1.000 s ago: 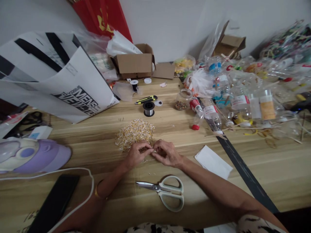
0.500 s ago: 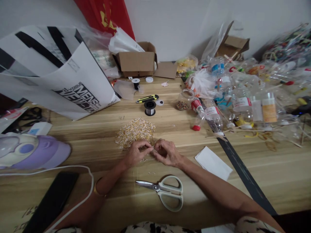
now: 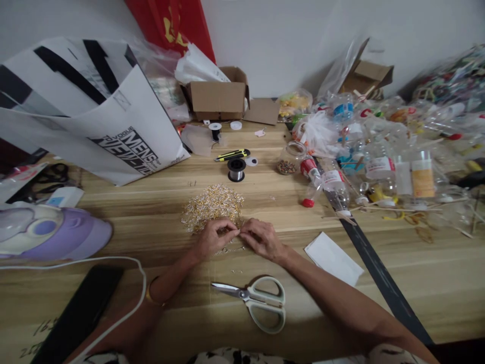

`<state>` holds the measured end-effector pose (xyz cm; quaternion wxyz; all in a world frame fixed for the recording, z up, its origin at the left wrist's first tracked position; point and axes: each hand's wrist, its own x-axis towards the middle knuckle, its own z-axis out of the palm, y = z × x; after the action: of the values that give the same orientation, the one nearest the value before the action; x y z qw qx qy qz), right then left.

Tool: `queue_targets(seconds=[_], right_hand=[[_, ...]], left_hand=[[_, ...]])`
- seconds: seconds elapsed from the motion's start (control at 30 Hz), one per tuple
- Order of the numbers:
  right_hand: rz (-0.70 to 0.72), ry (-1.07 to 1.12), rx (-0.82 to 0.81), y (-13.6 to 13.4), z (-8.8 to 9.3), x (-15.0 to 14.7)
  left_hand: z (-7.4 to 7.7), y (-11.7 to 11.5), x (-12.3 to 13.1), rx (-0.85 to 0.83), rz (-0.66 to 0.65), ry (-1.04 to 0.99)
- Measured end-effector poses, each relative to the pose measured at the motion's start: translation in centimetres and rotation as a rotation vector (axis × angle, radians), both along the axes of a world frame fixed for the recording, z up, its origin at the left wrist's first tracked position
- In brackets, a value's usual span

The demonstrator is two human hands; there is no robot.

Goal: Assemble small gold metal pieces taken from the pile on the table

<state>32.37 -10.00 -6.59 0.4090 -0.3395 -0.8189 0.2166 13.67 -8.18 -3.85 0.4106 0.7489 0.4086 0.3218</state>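
My left hand [image 3: 215, 237] and my right hand [image 3: 262, 239] meet at the fingertips, just in front of a pile of small gold and silver wire pieces [image 3: 214, 205]. Both hands are pinched closed; what lies between the fingertips is too small to make out. Below the hands, a thin chain [image 3: 231, 249] with a small ring lies on the wooden table [image 3: 182, 308], and a shorter bit [image 3: 237, 271] rests under it. Scissors with pale handles [image 3: 252, 298] lie nearer me, blades pointing left.
A wire spool [image 3: 236, 170] and a yellow cutter [image 3: 232, 154] lie behind the pile. To the right are a bead jar [image 3: 291, 159], plastic bottles [image 3: 379, 167] and folded white paper [image 3: 333, 259]. At left stand a large paper bag [image 3: 151, 136], a purple device [image 3: 76, 232] and a black phone [image 3: 81, 308].
The fingers of my right hand have closed in and turned slightly, and the fingertips stay together. The view has shifted a little, moving the background slightly right.
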Motion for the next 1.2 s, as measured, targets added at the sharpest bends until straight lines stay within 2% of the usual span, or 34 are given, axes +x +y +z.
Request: queue_targets(seconds=[0.77, 0.93, 1.07, 1.2], right_hand=[[0.000, 0.002, -0.024, 0.2, 0.4, -0.1], [-0.026, 0.010, -0.031, 0.2, 0.5, -0.1], [-0.116, 0.065, -0.103, 0.2, 0.5, -0.1], [-0.207, 0.130, -0.221, 0.4, 0.2, -0.1]], left_hand=[[0.0, 0.3, -0.4, 0.025, 0.000, 0.039], [-0.4, 0.6, -0.5, 0.052, 0.076, 0.005], [-0.8, 1.2, -0.9, 0.167, 0.224, 0.025], [-0.9, 1.7, -1.1, 0.344, 0.222, 0.104]])
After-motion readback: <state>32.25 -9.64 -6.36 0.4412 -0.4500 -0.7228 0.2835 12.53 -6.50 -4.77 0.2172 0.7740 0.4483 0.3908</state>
